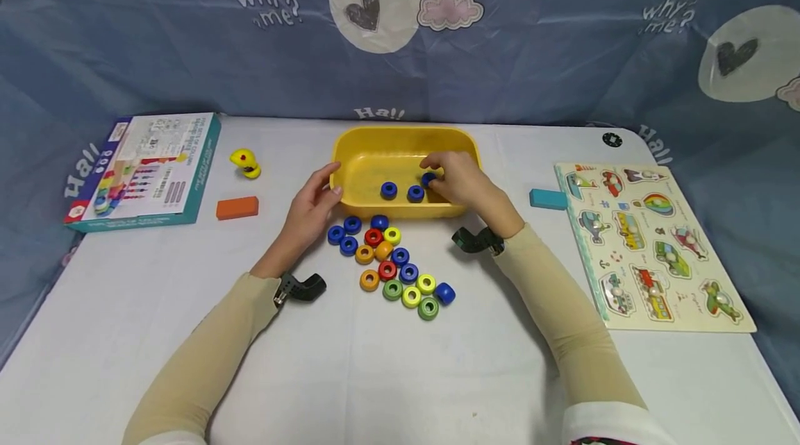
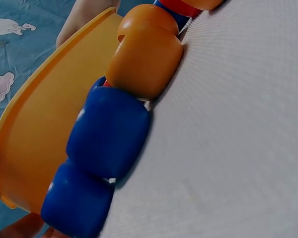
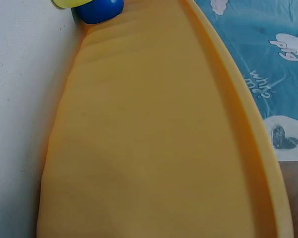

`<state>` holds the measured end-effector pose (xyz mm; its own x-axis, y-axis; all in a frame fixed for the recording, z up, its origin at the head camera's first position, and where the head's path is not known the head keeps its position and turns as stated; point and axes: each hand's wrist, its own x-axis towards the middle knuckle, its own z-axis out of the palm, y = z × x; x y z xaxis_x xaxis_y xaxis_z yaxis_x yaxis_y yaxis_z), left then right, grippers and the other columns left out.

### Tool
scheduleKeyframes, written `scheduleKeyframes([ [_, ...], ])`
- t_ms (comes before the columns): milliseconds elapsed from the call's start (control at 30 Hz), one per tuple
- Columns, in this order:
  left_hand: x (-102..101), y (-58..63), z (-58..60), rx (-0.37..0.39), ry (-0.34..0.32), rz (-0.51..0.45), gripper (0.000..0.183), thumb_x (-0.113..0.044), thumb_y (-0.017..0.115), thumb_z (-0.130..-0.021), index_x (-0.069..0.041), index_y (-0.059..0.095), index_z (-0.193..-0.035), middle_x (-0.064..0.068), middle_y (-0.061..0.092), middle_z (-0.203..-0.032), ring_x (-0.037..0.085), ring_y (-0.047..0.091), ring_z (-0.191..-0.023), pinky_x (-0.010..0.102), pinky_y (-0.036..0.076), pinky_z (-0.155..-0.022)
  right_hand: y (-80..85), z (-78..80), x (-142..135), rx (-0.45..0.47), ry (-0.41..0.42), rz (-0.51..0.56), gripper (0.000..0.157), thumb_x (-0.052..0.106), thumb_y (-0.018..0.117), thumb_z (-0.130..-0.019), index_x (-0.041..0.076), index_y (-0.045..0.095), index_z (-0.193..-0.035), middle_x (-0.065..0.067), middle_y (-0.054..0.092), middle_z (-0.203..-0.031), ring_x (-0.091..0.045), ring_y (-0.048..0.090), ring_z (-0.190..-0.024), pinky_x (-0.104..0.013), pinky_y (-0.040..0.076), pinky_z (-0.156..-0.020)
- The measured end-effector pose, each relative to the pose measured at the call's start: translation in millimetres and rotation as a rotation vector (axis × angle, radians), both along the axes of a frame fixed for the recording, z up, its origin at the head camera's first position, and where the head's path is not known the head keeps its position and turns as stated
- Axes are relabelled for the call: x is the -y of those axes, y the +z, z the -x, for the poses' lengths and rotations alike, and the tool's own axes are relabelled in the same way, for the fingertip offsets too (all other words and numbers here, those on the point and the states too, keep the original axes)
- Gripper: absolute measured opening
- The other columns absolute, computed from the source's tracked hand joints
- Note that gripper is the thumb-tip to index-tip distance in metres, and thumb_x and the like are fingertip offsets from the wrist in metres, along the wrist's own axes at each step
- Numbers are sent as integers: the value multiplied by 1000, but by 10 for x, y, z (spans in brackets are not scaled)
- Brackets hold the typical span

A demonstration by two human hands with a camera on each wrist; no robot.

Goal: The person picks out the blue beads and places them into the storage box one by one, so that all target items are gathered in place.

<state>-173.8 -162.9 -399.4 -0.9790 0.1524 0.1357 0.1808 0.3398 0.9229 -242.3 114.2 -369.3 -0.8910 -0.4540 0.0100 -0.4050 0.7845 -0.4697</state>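
Right grip (image 1: pixel 464 181) pinching blue bead (image 1: pixel 428 178), left grip (image 1: pixel 305 210) holding yellow tray (image 1: pixel 409 209), loose beads (image 1: pixel 384 250) in front, puzzle board (image 1: pixel 650 257) rightward

The yellow tray (image 1: pixel 400 210) is being hemmed in — loose beads (image 1: pixel 384 250) in front, its left end being blocked by the left hand (image 1: pixel 306 205), its right half by the right hand (image 1: pixel 459 181). Room is being left beside the blue block (image 1: pixel 548 199).
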Motion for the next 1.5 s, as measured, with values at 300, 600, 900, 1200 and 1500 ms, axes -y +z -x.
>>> scheduleKeyframes([
  [300,65,-223,106,-19,-9,-12,49,-24,45,-103,-17,35,-151,6,31,-159,31,45,-137,43,41,-112,-34,-30,-15,-49,-13,61,32,7,62,-90,5,65,-122,-14,68,-120,-29,66,-105,-41,56,-91],
  [600,61,-257,139,-1,6,-10,49,-26,47,-103,-21,36,-150,3,31,-159,29,48,-134,43,41,-112,-50,-152,-48,-300,24,297,20,10,64,-90,2,70,-107,-13,71,-103,-22,64,-77,-35,57,-69],
  [900,64,-245,129,-9,9,-14,48,-24,47,-103,-22,37,-150,2,31,-159,28,46,-136,43,40,-113,198,-600,161,-391,340,482,8,9,66,-86,5,71,-90,-5,71,-84,-12,60,-68,-34,56,-60],
  [1200,71,-238,140,-23,14,12,48,-27,45,-103,-22,36,-150,1,31,-159,26,46,-136,42,41,-112,13,-776,264,85,506,-23,10,21,71,-86,16,63,-82,7,59,-74,-6,51,-65,-17,42,-59],
  [1500,73,-248,133,-10,12,12,48,-27,45,-103,-22,36,-150,1,30,-159,27,47,-136,43,41,-112,-106,-800,337,62,483,-38,18,20,67,-89,17,56,-74,7,51,-68,-6,47,-61,-17,35,-55],
])
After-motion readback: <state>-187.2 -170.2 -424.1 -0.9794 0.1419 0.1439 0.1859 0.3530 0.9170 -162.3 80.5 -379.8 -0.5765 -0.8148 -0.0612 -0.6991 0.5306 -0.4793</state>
